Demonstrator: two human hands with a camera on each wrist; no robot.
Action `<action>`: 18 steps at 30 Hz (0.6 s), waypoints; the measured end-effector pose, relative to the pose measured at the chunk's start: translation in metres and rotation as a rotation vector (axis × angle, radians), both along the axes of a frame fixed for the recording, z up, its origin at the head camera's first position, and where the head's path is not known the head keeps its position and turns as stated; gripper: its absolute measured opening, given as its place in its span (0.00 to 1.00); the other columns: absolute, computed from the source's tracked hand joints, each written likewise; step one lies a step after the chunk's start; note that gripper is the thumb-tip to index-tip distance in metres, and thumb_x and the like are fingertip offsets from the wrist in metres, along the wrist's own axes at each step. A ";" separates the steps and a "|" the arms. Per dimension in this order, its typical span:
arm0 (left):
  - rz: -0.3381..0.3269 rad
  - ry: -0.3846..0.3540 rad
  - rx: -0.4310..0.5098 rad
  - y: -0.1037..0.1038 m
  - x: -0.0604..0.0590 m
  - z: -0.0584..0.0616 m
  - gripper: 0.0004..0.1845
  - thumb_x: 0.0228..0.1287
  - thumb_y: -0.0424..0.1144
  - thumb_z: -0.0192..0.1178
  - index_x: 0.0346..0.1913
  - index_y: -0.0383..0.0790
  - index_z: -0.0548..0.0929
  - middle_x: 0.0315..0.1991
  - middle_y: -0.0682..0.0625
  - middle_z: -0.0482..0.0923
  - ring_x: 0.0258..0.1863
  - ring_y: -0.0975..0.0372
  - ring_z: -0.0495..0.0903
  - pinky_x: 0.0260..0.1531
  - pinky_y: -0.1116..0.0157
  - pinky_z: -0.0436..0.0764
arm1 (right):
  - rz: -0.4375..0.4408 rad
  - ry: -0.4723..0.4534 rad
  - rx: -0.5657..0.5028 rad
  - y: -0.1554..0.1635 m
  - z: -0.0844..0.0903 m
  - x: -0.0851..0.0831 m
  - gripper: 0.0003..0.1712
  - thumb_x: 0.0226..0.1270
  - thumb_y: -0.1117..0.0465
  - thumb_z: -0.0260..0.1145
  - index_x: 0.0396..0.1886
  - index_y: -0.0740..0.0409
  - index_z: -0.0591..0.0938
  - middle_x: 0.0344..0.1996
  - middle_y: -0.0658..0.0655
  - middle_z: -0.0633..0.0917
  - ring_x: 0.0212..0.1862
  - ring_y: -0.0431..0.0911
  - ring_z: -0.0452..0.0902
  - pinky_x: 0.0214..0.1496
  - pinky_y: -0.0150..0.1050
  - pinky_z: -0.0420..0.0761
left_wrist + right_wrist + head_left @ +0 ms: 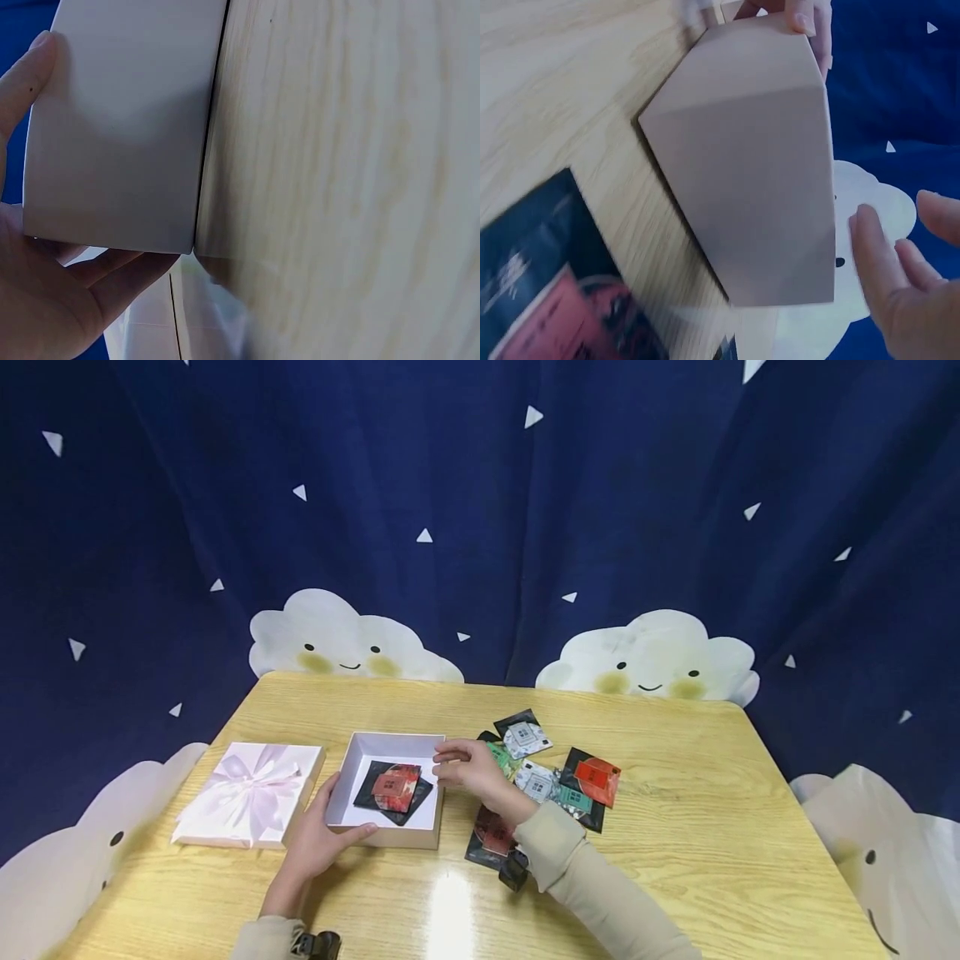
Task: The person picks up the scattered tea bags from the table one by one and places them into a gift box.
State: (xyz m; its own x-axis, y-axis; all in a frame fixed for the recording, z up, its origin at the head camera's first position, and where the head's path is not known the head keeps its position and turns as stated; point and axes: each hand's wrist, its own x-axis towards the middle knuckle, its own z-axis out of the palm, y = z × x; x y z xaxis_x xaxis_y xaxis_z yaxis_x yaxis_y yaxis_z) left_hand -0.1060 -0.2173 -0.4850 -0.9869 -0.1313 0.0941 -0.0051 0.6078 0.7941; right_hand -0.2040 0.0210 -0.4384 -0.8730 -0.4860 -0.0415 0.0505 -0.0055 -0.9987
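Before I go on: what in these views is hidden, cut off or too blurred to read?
- Print on the packets: too small in the head view.
- Packet in the right wrist view: motion-blurred, cut by the bottom edge.
- Inside of the white box: both wrist views show only its outer walls.
- Packet under the right forearm: partly covered by the sleeve.
- Left hand: its fingers behind the box wall are hidden.
- Right hand: contact with the box is unclear.

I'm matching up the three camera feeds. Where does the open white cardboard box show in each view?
Head: the open white cardboard box sits left of centre on the table, left hand holding its near corner.
Left wrist: its outer wall fills the upper left.
Right wrist: its outer walls fill the centre.
Shared landmark: the light wooden table beneath it.
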 end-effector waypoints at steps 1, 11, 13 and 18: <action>0.002 -0.003 0.000 0.000 0.000 0.000 0.54 0.41 0.45 0.74 0.67 0.30 0.52 0.63 0.28 0.56 0.60 0.38 0.59 0.58 0.45 0.60 | 0.009 -0.007 -0.012 0.003 0.001 0.000 0.21 0.57 0.74 0.61 0.52 0.75 0.72 0.42 0.71 0.78 0.37 0.49 0.80 0.45 0.53 0.77; 0.001 0.005 0.004 0.000 -0.001 0.000 0.54 0.40 0.44 0.74 0.67 0.29 0.52 0.62 0.27 0.57 0.60 0.38 0.59 0.58 0.45 0.60 | 0.047 0.026 -0.005 0.034 0.009 -0.001 0.23 0.58 0.71 0.62 0.54 0.71 0.72 0.39 0.64 0.79 0.38 0.52 0.80 0.46 0.55 0.77; 0.001 0.003 0.003 0.000 0.000 0.001 0.54 0.41 0.44 0.74 0.67 0.29 0.52 0.62 0.26 0.56 0.60 0.38 0.58 0.59 0.45 0.59 | 0.048 0.038 -0.001 0.039 0.010 -0.001 0.23 0.58 0.69 0.63 0.54 0.70 0.72 0.39 0.64 0.79 0.39 0.51 0.80 0.46 0.54 0.77; 0.004 -0.004 -0.001 0.000 0.000 0.000 0.54 0.41 0.44 0.74 0.67 0.28 0.52 0.62 0.26 0.56 0.60 0.38 0.59 0.58 0.45 0.60 | 0.075 0.070 0.027 0.054 0.010 -0.002 0.25 0.59 0.67 0.63 0.55 0.71 0.71 0.43 0.69 0.77 0.40 0.52 0.80 0.46 0.53 0.77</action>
State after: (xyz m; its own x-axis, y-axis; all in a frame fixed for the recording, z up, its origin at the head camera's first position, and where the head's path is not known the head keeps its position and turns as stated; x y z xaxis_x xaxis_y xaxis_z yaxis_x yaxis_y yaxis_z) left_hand -0.1057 -0.2173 -0.4849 -0.9868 -0.1350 0.0900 -0.0108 0.6082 0.7937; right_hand -0.2055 0.0746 -0.4279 -0.8355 -0.5495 0.0044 -0.0199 0.0223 -0.9996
